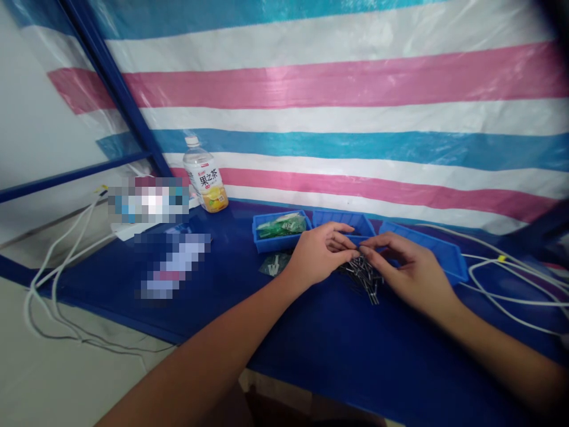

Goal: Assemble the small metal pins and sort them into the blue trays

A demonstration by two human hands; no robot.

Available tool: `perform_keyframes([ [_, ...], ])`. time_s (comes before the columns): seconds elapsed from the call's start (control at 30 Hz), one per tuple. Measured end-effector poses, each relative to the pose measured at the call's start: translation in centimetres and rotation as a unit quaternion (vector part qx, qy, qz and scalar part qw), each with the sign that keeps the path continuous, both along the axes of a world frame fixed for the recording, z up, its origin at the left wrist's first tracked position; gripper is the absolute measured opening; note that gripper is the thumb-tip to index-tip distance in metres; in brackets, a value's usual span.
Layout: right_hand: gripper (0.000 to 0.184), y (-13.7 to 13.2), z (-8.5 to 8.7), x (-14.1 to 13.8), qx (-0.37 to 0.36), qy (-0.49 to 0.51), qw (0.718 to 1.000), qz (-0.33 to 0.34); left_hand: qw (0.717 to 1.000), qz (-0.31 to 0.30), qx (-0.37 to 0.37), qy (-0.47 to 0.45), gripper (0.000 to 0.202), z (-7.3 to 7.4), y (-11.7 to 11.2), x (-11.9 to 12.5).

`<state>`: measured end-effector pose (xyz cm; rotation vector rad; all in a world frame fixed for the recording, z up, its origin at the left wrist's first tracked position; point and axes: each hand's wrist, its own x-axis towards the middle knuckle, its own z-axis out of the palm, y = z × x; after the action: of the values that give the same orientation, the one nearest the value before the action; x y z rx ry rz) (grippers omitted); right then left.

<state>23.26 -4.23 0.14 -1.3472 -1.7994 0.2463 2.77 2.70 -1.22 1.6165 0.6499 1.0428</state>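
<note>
Over a pile of thin dark rods with shiny tips (pixel 368 281), my two hands meet almost fingertip to fingertip. My left hand (pixel 317 252) is closed, its thumb and fingers curled toward each other. My right hand (pixel 406 273) pinches thumb against forefinger right beside the left fingertips. Anything between the fingers is too small to name. Behind them stand a blue bin (pixel 278 242) holding green plastic packets (pixel 282 225), a second blue bin (pixel 344 218) partly hidden by my left hand, and a third blue bin (pixel 438 252) behind my right hand.
A clear bag with pale pieces (pixel 273 265) lies left of my left wrist. A drink bottle (pixel 207 178) stands at the back left of the blue table (pixel 231 284). White cables (pixel 511 284) loop at the right and more hang at the left. A striped sheet (pixel 333 89) hangs behind.
</note>
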Motion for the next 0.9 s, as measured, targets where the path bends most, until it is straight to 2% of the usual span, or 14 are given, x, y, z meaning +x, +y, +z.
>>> perform_keyframes([
  [0.2, 0.019, 0.2, -0.3, 0.2, -0.032, -0.009, 0.999, 0.004, 1.0, 0.018, 0.002, -0.024, 0.051, 0.0, 0.2, 0.0],
  [0.47, 0.021, 0.1, -0.5, -0.2, -0.078, -0.005, 0.997, 0.017, 0.998, -0.003, -0.011, -0.058, 0.057, 0.5, -0.2, 0.2],
  [0.6, 0.028, 0.3, -0.3, -0.5, -0.109, 0.068, 0.992, 0.016, 0.997, 0.001, -0.024, -0.069, 0.065, 0.4, -0.1, 0.2],
  [0.7, 0.034, 0.9, -0.2, -0.6, -0.147, 0.151, 0.977, 0.027, 0.996, 0.049, -0.009, -0.08, 0.053, 0.5, -0.1, 0.1],
  [0.83, 0.045, 2.0, -0.3, -0.5, -0.212, 0.266, 0.94, 0.005, 0.989, 0.099, -0.011, -0.105, 0.038, 0.7, 0.3, -0.1],
  [0.9, 0.048, 2.2, -0.4, -0.4, -0.223, 0.281, 0.933, -0.005, 0.988, 0.109, -0.009, -0.11, 0.035, 0.7, 0.5, -0.2],
])
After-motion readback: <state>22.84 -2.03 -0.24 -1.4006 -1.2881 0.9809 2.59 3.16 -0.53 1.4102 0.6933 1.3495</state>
